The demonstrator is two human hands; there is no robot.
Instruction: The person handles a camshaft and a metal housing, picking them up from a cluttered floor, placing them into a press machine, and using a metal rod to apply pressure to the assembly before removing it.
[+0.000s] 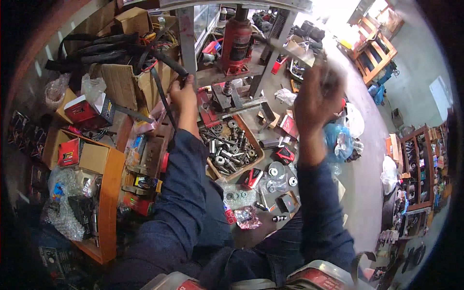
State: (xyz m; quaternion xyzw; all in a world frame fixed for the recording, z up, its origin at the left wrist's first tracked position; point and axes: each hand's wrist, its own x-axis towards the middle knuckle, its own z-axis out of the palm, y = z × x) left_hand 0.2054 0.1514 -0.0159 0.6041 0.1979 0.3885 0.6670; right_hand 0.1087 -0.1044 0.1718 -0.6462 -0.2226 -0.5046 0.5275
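Press frame [193, 43], upper centre: left hand [182, 94] clamps a black handle [166, 60] beside it; right hand [316, 96] is blurred, its grip unclear.

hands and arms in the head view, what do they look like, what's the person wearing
Both forearms are covered by long dark blue sleeves of a denim-like cloth, creased, reaching the wrists. The left hand and right hand are bare, with no gloves. The right hand is motion-blurred, so rings or a watch cannot be made out.
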